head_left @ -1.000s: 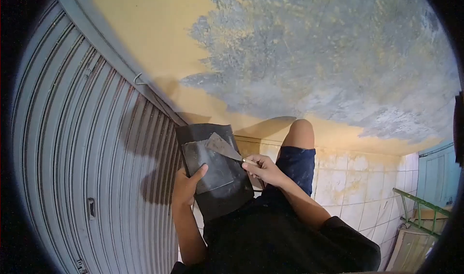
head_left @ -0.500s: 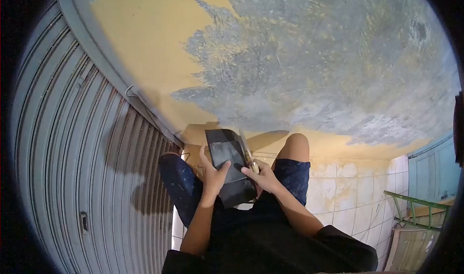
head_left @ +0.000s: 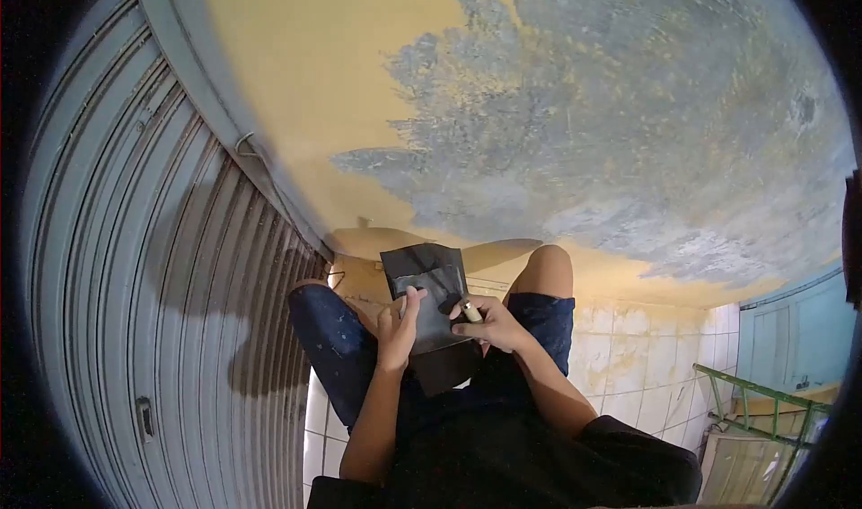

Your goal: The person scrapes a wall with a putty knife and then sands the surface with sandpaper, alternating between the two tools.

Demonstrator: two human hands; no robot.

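Shirt and shorts: The person wears a black shirt [head_left: 512,446] and blue shorts [head_left: 337,343] with light spots on them. The knees are bent and wide apart.
Right hand: The right hand [head_left: 503,328] is closed around a small pale handle [head_left: 472,311]. The handle's round end points up at the head. What is on its other end is hard to see.
Left hand: The left hand [head_left: 395,338] is at the left side of the gray plate [head_left: 435,328], with its fingertips over it. It is hard to tell if this hand grips the plate or only rests there.
Gray plate: It lies on the black sheet [head_left: 444,370], between the two hands. Its long way runs from the body toward the wall. It is just left of the handle, and both hands are close to it.
Black sheet: It sticks out past the plate at the wall end and at the body end.
Wall: The yellow wall [head_left: 287,78] has a big, rough gray patch [head_left: 611,123].
Shutter: A ribbed metal shutter [head_left: 117,240] stands on the left.
Far right: There is a green ladder [head_left: 763,389] near a blue door [head_left: 790,343].
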